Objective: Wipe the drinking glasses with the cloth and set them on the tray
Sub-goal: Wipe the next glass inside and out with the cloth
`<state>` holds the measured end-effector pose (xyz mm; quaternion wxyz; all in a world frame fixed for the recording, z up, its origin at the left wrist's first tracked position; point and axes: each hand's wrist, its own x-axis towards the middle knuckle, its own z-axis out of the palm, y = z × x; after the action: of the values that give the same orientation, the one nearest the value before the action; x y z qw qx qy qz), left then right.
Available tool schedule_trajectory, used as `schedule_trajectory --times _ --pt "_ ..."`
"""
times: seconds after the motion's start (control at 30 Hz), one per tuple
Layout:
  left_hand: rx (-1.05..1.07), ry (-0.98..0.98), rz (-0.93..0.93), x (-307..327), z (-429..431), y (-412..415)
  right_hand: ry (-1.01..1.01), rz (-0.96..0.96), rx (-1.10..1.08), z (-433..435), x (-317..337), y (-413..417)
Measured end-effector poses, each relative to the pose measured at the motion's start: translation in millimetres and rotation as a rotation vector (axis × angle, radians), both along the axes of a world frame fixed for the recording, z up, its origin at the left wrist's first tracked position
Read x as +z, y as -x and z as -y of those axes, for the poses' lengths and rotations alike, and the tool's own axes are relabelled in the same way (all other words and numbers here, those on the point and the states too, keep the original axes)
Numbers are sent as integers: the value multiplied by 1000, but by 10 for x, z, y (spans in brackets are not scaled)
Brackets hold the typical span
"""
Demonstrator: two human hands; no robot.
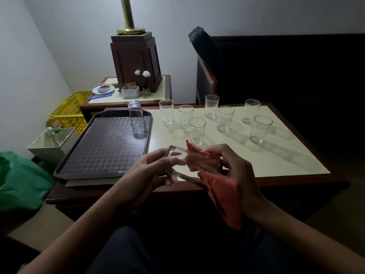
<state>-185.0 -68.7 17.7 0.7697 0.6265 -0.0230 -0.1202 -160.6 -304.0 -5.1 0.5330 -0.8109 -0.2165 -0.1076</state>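
Note:
My left hand (156, 171) grips a clear drinking glass (178, 155) lying on its side above the table's front edge. My right hand (235, 169) holds a red cloth (223, 186) pushed into the glass's mouth, with the rest of the cloth hanging down. A dark patterned tray (98, 151) sits at the left of the table. One glass (136, 119) stands upside down on its far right corner. Several upright glasses (225, 118) stand on the cream table top to the right of the tray.
The table (276, 155) has a dark wooden rim. Left of it stand a white bin (52, 147), a yellow basket (71, 111) and a green bag (21, 180). A side table with a lamp base (136, 62) is behind; a dark chair (207, 76) is beyond.

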Motion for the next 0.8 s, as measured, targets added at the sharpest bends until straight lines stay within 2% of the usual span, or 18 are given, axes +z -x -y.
schedule_trajectory --times 0.07,0.13,0.23,0.3,0.43,0.5,0.6,0.67,0.8 --pt "100 -14 -88 -38 22 -33 49 232 44 -18 35 5" --pt "186 0 -144 -91 45 -43 146 452 187 -41 48 -2" --pt "244 230 -240 -141 96 -30 306 559 410 -131 -8 83" --pt "270 317 -287 -161 91 -35 341 464 447 -154 -77 120" --pt "129 217 -267 -137 140 2 209 57 254 -117 -128 6" --pt "16 213 -223 -124 205 42 71 -158 146 -113 -134 -49" --pt "-90 215 -166 -158 307 72 -284 -548 72 -102 -55 -98" --pt "-29 156 -175 -111 338 100 -348 -551 -31 -45 -11 -171" --pt "116 130 -326 -142 306 74 -582 -416 -341 88 103 -355"
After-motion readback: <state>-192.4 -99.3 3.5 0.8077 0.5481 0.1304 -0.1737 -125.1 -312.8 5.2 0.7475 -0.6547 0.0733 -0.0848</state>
